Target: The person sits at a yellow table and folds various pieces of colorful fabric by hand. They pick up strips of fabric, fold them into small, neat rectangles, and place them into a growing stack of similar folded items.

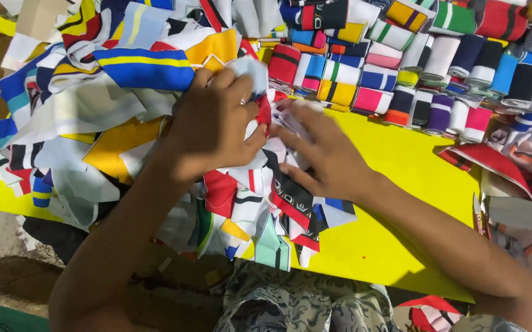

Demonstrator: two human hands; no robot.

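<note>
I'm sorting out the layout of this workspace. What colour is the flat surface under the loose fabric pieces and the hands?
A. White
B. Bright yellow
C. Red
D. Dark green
B: the flat bright yellow sheet shows bare beside the right hand and runs under the pile of loose striped fabric pieces that the left hand presses on, below the rows of folded striped fabric rolls.

Both hands pressing fabric scraps, yellow table.
</note>
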